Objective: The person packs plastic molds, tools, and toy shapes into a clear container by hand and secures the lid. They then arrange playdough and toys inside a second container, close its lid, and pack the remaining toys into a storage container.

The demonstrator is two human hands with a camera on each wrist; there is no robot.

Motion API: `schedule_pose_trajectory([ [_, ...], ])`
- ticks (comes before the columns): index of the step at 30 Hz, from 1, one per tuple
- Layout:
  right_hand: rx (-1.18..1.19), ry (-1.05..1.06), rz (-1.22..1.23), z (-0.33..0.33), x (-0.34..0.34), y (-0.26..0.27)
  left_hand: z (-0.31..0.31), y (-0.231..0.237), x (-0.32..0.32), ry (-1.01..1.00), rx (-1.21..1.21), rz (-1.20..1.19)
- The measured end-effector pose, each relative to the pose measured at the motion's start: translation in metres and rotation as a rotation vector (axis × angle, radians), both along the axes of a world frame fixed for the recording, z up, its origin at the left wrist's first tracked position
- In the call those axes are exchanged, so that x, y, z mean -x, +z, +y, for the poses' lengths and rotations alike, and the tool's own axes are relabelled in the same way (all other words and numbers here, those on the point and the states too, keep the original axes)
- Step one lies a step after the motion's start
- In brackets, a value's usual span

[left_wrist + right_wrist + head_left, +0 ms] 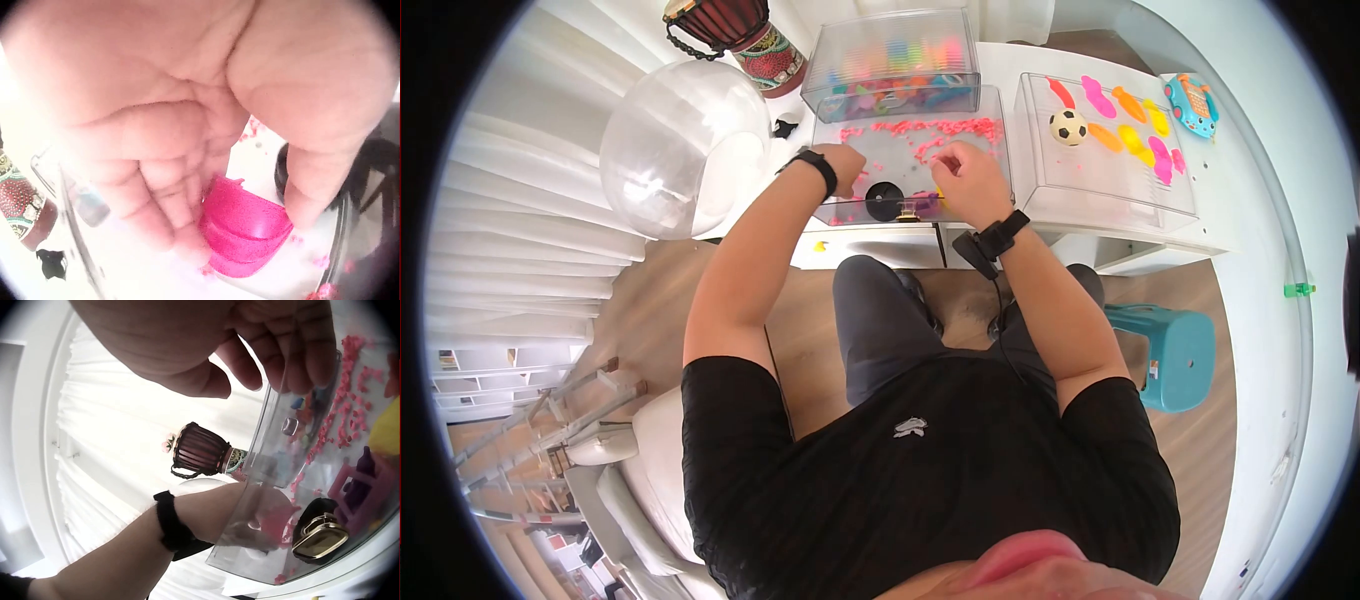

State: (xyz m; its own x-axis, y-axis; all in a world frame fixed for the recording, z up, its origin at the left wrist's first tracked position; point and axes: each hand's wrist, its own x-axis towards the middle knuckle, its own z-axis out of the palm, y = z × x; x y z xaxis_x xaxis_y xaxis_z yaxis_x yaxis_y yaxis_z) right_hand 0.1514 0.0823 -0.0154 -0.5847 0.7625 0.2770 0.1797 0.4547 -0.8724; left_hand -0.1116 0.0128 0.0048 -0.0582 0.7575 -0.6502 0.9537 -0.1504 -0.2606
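My left hand (842, 170) is inside the left part of a clear bin (900, 158). In the left wrist view, that hand (181, 119) holds a bright pink curved piece (244, 228) between thumb and fingers. Small pink bits (960, 127) lie scattered on the bin's floor. Over the bin's right part is my right hand (975, 185); seen from its wrist, the hand (250, 344) has loosely bent, spread fingers and nothing visible in them. Below it lie a purple figure (361, 481), a yellow piece (384, 434) and a gold-rimmed object (322, 540) beside the front wall.
Behind stands a clear box (890, 95) of colourful pieces. On the right, a clear box (1040, 180) bears a small football (1068, 127) and several bright shapes. A transparent globe (685, 150), a drum (770, 60) and a blue toy (1192, 105) stand around; a teal stool (1185, 360) is below.
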Motion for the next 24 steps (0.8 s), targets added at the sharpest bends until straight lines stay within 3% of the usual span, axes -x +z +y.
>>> schedule_pose_trajectory([
  [4,0.019,0.009,-0.006,0.003,-0.001,-0.003,-0.008,0.045,-0.002,0.179,-0.439,-0.268],
  [6,0.002,0.018,-0.010,0.003,-0.001,-0.001,-0.014,0.053,-0.005,0.146,-0.663,-0.446],
  [7,0.029,0.031,0.008,0.002,0.000,0.000,-0.015,0.055,-0.009,0.143,-0.661,-0.446],
  [9,0.055,0.039,0.027,0.001,0.000,0.000,-0.017,0.057,-0.021,0.435,-0.667,-1.043],
  [10,0.064,0.080,0.076,0.001,0.000,0.000,-0.020,0.056,-0.030,0.431,-0.664,-1.045],
  [12,0.073,0.115,0.120,0.001,-0.003,0.003,-0.026,0.053,-0.058,0.628,-0.692,-1.533],
  [17,0.180,0.309,0.133,0.009,-0.013,0.014,-0.026,0.024,-0.091,0.791,-0.760,-1.685],
  [20,0.336,0.303,0.161,0.010,-0.012,0.004,-0.023,0.008,-0.101,0.809,-0.786,-1.717],
  [24,0.309,0.304,0.206,0.012,-0.012,0.000,-0.024,0.004,-0.107,0.861,-0.764,-1.808],
])
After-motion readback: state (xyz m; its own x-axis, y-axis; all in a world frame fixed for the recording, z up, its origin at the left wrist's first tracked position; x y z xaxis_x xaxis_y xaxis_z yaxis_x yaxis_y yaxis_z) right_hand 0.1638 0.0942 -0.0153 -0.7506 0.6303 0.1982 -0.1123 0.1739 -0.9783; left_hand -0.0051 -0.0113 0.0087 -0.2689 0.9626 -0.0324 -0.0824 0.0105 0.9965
